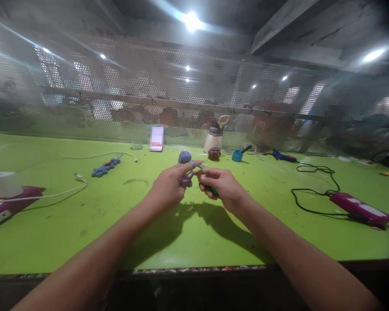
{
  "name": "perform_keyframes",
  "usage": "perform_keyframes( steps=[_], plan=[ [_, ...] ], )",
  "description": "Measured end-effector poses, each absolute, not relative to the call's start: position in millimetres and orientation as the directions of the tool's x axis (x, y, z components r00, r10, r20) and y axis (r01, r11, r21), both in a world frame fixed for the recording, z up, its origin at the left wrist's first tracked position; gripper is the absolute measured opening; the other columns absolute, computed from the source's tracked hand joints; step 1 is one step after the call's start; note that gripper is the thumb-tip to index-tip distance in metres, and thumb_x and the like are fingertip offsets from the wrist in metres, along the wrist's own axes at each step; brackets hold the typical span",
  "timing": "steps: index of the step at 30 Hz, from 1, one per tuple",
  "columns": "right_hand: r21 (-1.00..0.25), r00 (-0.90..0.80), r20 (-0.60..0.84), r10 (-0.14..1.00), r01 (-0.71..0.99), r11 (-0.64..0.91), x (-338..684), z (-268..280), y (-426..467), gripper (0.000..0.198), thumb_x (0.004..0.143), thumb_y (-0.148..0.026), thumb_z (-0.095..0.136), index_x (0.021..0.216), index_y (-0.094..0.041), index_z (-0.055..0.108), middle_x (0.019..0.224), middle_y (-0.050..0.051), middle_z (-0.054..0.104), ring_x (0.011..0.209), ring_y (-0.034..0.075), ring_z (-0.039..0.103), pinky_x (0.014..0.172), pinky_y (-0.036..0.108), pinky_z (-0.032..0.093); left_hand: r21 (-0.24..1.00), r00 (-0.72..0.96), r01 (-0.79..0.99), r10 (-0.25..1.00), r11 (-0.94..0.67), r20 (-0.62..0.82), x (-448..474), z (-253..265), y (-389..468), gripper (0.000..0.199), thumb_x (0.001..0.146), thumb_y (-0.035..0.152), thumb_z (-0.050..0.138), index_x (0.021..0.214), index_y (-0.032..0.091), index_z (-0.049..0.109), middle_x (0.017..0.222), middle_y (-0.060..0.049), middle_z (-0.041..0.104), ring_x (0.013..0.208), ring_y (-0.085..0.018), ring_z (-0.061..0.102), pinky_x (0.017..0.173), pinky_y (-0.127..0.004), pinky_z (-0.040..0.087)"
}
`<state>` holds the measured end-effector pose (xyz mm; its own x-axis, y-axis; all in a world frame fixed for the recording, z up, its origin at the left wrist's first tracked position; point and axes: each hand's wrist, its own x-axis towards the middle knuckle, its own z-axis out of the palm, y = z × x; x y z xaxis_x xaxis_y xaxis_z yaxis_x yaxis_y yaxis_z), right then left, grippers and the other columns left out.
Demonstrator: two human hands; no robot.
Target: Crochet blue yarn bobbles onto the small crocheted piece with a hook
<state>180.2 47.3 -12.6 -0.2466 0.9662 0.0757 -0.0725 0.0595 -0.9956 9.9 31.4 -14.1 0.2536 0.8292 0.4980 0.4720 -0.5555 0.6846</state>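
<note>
Above the green table [123,233], my left hand [168,183] pinches a small piece of blue-purple crochet work [190,183], with yarn looped over its raised index finger. My right hand [225,185] is closed around a crochet hook [213,189] whose green handle shows under the fingers. The hook's tip meets the yarn between both hands; the exact stitch is too small to make out. Just beyond my left hand lies a ball of blue-purple yarn [184,156]. Farther left rests a knobbly blue crocheted strip [106,167] with a small orange-red spot.
Toward the back stand a phone [157,139], a bottle [213,141], a multicoloured yarn ball [214,153] and a small blue pot [237,156]. A blue glue gun [284,156] and a magenta power strip [359,207] lie right. White cables and a charger [3,185] are left.
</note>
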Motion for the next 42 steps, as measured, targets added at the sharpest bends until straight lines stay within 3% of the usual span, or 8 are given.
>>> perform_keyframes(
  steps=[3,7,10,13,17,21,32,42],
  plan=[
    [-0.972,-0.187,0.087,0.978,-0.23,0.043,173.4,-15.2,43.1,0.025,0.068,-0.02,0.072,0.093,-0.014,0.072,0.051,-0.004,0.059,0.036,0.005,0.042,0.036,0.017,0.025,0.665,0.185,0.438,0.785,-0.604,0.591,13.4,-16.1,30.0,0.048,0.081,0.009,0.057,0.126,0.025,0.065,0.086,-0.005,0.063,0.075,-0.016,0.055,0.072,-0.033,0.045],
    [-0.947,-0.17,0.145,0.975,-0.309,0.087,169.2,-14.3,35.4,0.028,0.069,-0.025,0.076,0.094,-0.014,0.071,0.054,-0.004,0.06,0.038,0.004,0.043,0.037,0.017,0.026,0.926,0.171,-0.052,0.91,-0.374,0.377,9.6,-12.3,31.1,0.057,0.077,0.015,0.069,0.132,0.017,0.058,0.078,-0.002,0.063,0.07,-0.015,0.057,0.065,-0.029,0.047],
    [-0.938,-0.174,0.198,0.965,-0.321,0.134,168.6,-13.9,32.3,0.026,0.069,-0.026,0.077,0.092,-0.015,0.071,0.054,-0.004,0.059,0.037,0.004,0.043,0.036,0.018,0.023,0.926,0.219,-0.335,0.942,-0.175,0.256,5.2,-8.1,31.7,0.061,0.069,0.009,0.075,0.128,0.017,0.061,0.073,0.001,0.06,0.067,-0.012,0.057,0.061,-0.025,0.045],
    [-0.924,-0.179,0.298,0.938,-0.3,0.237,170.6,-13.6,32.4,0.026,0.072,-0.027,0.075,0.095,-0.016,0.072,0.055,-0.004,0.06,0.037,0.005,0.043,0.035,0.019,0.024,0.899,0.282,-0.435,0.938,-0.06,0.199,3.3,-4.4,30.2,0.063,0.067,0.005,0.074,0.127,0.018,0.062,0.072,0.001,0.058,0.063,-0.01,0.056,0.056,-0.023,0.043],
    [-0.901,-0.267,0.426,0.864,-0.214,0.378,178.3,-9.9,35.2,0.031,0.078,-0.025,0.07,0.108,-0.02,0.072,0.053,-0.006,0.056,0.038,0.005,0.038,0.036,0.02,0.024,0.892,0.318,-0.45,0.927,-0.038,0.2,1.5,0.2,26.2,0.059,0.067,0.004,0.074,0.124,0.017,0.065,0.075,0.0,0.058,0.065,-0.01,0.056,0.055,-0.022,0.042],
    [-0.868,-0.36,0.496,0.79,-0.177,0.464,186.0,-5.4,37.5,0.025,0.079,-0.021,0.068,0.103,-0.019,0.075,0.045,-0.009,0.044,0.039,0.005,0.032,0.038,0.021,0.021,0.91,0.372,-0.414,0.907,-0.031,0.2,-1.3,3.1,23.3,0.071,0.068,0.004,0.074,0.133,0.024,0.057,0.075,0.0,0.059,0.065,-0.011,0.055,0.055,-0.023,0.042],
    [-0.862,-0.375,0.504,0.778,-0.16,0.481,190.9,-2.0,36.0,0.023,0.08,-0.021,0.067,0.1,-0.021,0.077,0.045,-0.007,0.044,0.04,0.006,0.031,0.04,0.023,0.02,0.91,0.414,-0.414,0.888,-0.01,0.198,-8.2,1.8,29.5,0.061,0.067,0.004,0.074,0.125,0.019,0.063,0.079,-0.002,0.061,0.07,-0.012,0.057,0.062,-0.027,0.046],
    [-0.876,-0.387,0.473,0.791,-0.117,0.467,192.4,-1.9,39.0,0.023,0.079,-0.024,0.069,0.101,-0.021,0.077,0.046,-0.007,0.043,0.04,0.006,0.032,0.04,0.023,0.02,0.956,0.431,-0.284,0.882,-0.07,0.192,-16.5,6.9,31.0,0.048,0.072,0.008,0.074,0.118,0.018,0.068,0.076,-0.001,0.063,0.074,-0.013,0.06,0.071,-0.029,0.046]
  ],
)
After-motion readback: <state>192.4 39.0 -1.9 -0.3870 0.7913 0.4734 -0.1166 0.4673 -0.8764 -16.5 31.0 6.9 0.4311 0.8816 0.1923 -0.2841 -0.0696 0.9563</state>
